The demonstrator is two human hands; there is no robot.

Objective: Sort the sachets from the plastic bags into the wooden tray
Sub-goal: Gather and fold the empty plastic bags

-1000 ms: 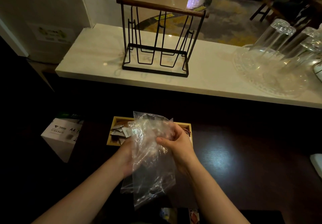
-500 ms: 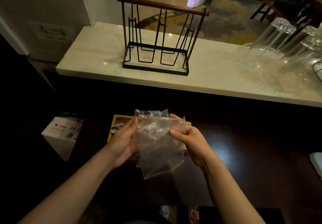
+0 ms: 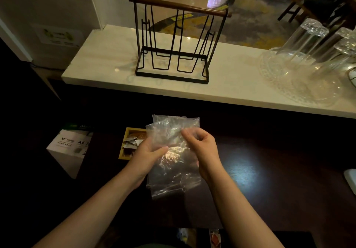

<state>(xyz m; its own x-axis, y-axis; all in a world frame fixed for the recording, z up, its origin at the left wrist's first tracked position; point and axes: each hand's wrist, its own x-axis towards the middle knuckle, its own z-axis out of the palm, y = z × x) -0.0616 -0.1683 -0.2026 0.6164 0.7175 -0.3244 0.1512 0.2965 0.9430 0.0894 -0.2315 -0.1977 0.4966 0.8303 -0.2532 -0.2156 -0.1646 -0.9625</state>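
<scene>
Both hands hold a clear plastic bag (image 3: 171, 172) upright over the dark table, in front of the wooden tray (image 3: 125, 147). My left hand (image 3: 147, 153) grips the bag's left side. My right hand (image 3: 202, 147) pinches its upper right part. The bag looks crumpled and see-through; I cannot tell whether any sachet is inside. Grey sachets (image 3: 133, 142) lie in the tray's left compartment. The bag and my hands hide the rest of the tray.
A white A4 paper box (image 3: 69, 149) stands left of the tray. On the pale counter behind are a black wire rack (image 3: 173, 41) and upturned glasses (image 3: 308, 41) on a glass tray. A white object (image 3: 350, 180) sits at the right edge.
The bag went from hanging long and low between my hands to being raised and regripped in front of the tray. Both hands shifted higher on it.
</scene>
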